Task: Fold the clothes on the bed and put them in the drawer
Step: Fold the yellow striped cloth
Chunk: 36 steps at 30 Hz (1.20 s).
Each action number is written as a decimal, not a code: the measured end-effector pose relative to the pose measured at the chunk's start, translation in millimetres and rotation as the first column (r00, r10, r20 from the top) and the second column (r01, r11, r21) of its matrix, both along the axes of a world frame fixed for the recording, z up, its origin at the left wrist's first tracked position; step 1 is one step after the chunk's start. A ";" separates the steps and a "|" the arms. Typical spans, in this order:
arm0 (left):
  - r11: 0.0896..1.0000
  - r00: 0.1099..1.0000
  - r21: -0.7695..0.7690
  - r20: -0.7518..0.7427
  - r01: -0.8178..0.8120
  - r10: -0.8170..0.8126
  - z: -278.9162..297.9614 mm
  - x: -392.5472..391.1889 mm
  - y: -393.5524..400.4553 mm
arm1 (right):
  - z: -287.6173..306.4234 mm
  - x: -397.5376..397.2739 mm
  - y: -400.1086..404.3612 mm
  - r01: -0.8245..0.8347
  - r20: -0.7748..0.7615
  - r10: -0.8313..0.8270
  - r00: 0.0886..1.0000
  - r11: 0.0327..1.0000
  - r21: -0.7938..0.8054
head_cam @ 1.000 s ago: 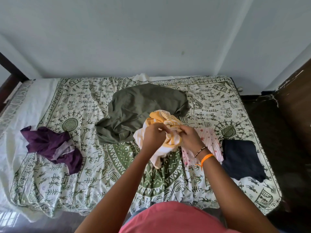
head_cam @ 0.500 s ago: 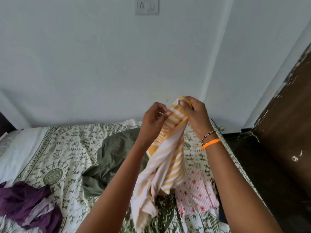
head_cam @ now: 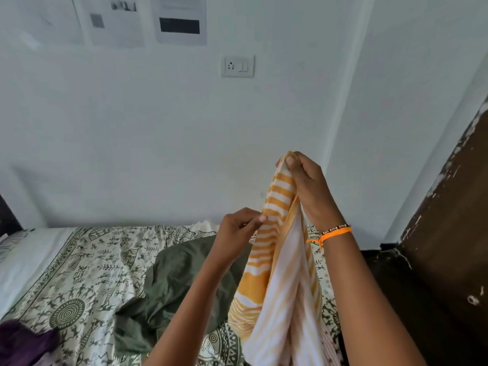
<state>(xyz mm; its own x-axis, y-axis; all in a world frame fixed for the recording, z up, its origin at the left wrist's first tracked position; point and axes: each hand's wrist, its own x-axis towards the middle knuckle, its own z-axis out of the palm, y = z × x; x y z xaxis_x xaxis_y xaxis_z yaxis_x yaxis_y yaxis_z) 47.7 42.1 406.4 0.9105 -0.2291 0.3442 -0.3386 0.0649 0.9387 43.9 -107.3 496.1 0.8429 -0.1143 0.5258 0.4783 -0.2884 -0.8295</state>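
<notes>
A pale wall with a socket plate (head_cam: 237,66) stands behind the bed (head_cam: 79,273), where a green garment (head_cam: 169,286) lies crumpled. I have the striped cloth (head_cam: 277,286) lifted above the bed, its long axis near vertical, hanging down. My right hand (head_cam: 307,186) pinches its top end, and my left hand (head_cam: 241,228) pinches its edge lower down.

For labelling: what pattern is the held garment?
Yellow-orange and white stripes on the garment, head view.

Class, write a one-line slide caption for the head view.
Both hands, right above left, hold up an orange-and-white striped cloth.
</notes>
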 end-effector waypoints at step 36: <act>0.971 0.967 0.058 0.115 -0.233 0.225 -20.8 -26.7 -0.7 | -15.8 -12.3 -16.1 0.439 0.224 -0.378 0.898 0.793 -0.421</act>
